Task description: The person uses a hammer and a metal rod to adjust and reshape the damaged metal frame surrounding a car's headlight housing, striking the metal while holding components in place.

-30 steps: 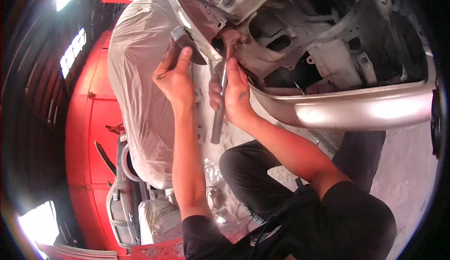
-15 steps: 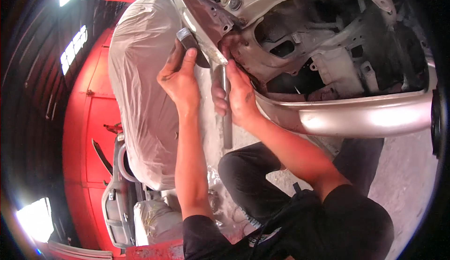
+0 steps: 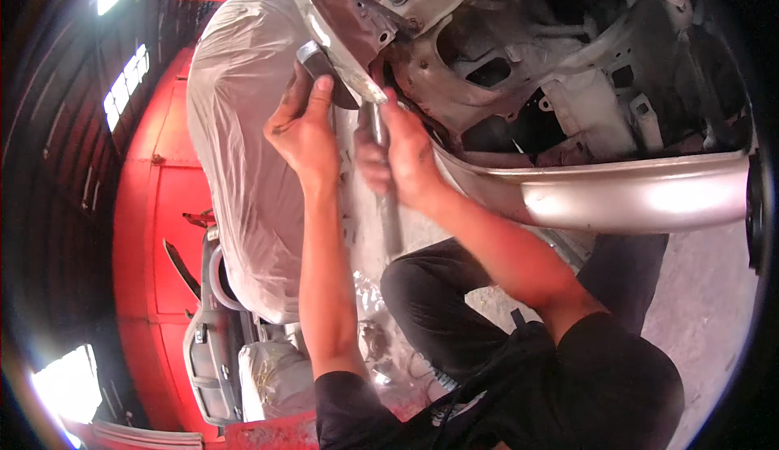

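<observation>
Close to the narrow, pale edge of a car body panel [image 3: 345,64], my left hand [image 3: 312,137] grips a dark metal block [image 3: 317,63] with a shiny end. The block lies along the left side of that edge; whether it touches cannot be told. My right hand [image 3: 410,158], slightly blurred, is wrapped round a grey rod-like tool [image 3: 391,223]. Its lower end points down towards my knee, and its upper part is partly hidden by my fingers, beside the panel's lower tip.
A bare car body [image 3: 568,166] with a large opening stands at the right. Left of my arms is a large shape under plastic sheeting [image 3: 243,150]. Behind it are a red wall [image 3: 174,215] and a grey car part [image 3: 213,369]. My bent knee [image 3: 418,284] is below the tool.
My right hand and the grey tool have shifted a little left, and the tool's upper part shows more. My left hand and the block sit slightly further left and up; the whole view has shifted slightly.
</observation>
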Demonstrator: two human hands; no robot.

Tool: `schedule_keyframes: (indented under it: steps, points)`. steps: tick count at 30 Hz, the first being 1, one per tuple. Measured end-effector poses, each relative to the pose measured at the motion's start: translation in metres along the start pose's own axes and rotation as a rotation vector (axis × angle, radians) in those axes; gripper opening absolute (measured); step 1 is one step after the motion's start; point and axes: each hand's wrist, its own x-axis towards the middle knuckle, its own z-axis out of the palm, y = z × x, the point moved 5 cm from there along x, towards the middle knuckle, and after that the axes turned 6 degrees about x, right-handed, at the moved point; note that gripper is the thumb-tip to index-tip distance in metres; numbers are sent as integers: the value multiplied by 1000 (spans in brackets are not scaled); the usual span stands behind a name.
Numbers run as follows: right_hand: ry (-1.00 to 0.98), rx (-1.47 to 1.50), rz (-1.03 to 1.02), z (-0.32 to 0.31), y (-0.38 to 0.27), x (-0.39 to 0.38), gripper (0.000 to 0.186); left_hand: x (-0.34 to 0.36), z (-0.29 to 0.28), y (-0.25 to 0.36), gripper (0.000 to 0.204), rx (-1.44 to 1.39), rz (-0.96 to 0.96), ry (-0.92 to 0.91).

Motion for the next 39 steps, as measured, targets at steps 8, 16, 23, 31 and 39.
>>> schedule_keyframes:
  steps: [8,16,23,31,39]
  points:
    - [-17,65,-21,4,1,-11,47,-10,2,33,42,82,129,-4]
    - [102,-53,-64,-1,-5,-23,54,-12,3,31,41,113,122,-20]
    - [195,-364,-447,-30,-27,-54,49,-10,2,29,42,54,61,-25]
    - [116,-448,-360,-24,-40,-85,61,-16,2,36,41,5,21,-16]
    - [42,-309,-373,7,-34,-66,50,-11,-2,36,41,49,2,-30]
